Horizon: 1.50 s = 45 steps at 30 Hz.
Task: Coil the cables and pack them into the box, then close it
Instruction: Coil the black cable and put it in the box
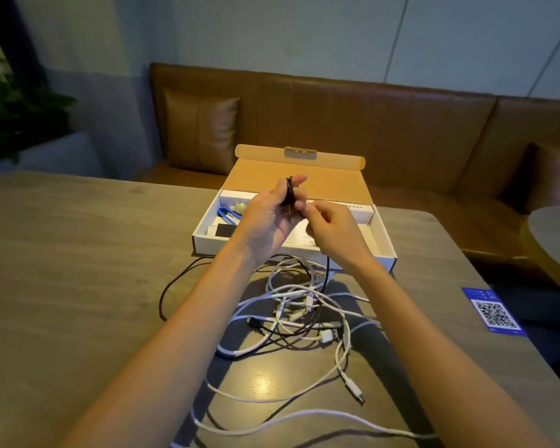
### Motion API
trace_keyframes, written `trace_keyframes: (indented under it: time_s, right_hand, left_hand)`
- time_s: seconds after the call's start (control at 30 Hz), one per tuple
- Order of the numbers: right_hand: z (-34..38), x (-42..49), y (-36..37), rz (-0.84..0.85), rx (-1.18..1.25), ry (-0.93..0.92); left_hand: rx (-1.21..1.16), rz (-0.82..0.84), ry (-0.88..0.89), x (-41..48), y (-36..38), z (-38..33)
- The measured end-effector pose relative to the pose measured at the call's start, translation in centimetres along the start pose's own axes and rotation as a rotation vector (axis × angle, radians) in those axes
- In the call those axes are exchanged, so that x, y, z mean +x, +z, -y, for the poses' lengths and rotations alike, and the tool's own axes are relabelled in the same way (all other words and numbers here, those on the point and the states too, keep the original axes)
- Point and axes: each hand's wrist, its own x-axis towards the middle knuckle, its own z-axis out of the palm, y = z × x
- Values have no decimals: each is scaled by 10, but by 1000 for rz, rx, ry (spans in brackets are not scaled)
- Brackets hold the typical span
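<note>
**Black cable held above the open box, white cables loose on the table**

Both hands are raised over the near wall of the box (293, 250), which lies open toward the far edge of the table (78, 253). The left hand (267, 218) is curled around a small bundle of black cable (289, 192); thumb and fingers are pressed together on it, so that the bundle stands up between the fingertips. The right hand (333, 231) is just beside it, its fingers drawn in; it seems to be pinching a thin strand next to the bundle, but the blur does not let me tell for certain what it holds.

From the hands a black lead drops to the table and runs in a wide loop toward the left edge, just in front of the box. The box lid (299, 179) is folded back, brown on the inside, and leans away toward the far edge. Inside the box, in its left part, lie a blue item (227, 213), a dark flat piece (224, 230) and some white paper; what they are I cannot tell.

The white cables (304, 315) lie uncoiled in a tangled heap in the middle of the table, between the forearms, with strands trailing to the near edge. Several plugs show among them. At the right edge of the table lies a blue card with a QR code (493, 312). Beyond the far edge stands a brown leather bench (369, 124).
</note>
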Motion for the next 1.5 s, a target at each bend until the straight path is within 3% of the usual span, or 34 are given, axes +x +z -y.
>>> trace_keyframes:
  time_s: [0.07, 0.23, 0.33, 0.4, 0.53, 0.67, 0.73, 0.8, 0.9, 1.0, 1.1, 1.17, 1.3, 1.4, 1.5]
  right_hand:
    - [1, -3, 2, 79, -52, 62]
    - [14, -13, -1, 369, -292, 82]
    - [26, -11, -12, 386, -302, 42]
    - [32, -8, -26, 314, -262, -24]
    - [36, -3, -50, 111, -135, -153]
    - [32, -1, -42, -48, 1, -187]
    - [28, -3, -33, -25, 27, -136]
    - [26, -7, -23, 90, -68, -74]
    - [24, -11, -10, 311, -262, -24]
    - [27, -14, -4, 340, -376, -64]
    - [33, -16, -12, 335, -390, -76]
    - [36, -14, -19, 308, -363, -92]
    - [32, -6, -35, 183, -240, -123]
    - [28, -2, -45, 78, -75, -142]
    - [29, -1, -44, 4, 103, -144]
  left_hand:
    - [191, -81, 74, 4, -7, 0]
    - [1128, -170, 328, 7, -34, -3]
    - [1487, -76, 316, 4, -47, -14]
    - [1585, -28, 241, 1, -50, -25]
    - [1228, 145, 28, -10, -31, -44]
    - [588, 341, -110, -21, -7, -41]
    - [268, 333, -78, -21, -1, -31]
    - [113, 263, -2, -16, 1, -20]
    - [212, 82, 98, -9, -4, -14]
    - [720, -81, 209, -6, -15, -16]
    - [1307, -66, 373, -5, -23, -15]
    - [1448, 1, 330, -5, -27, -16]
    - [1437, 83, 168, -7, -26, -23]
    - [1134, 212, -48, -12, -13, -32]
    - [746, 340, -153, -18, -10, -42]
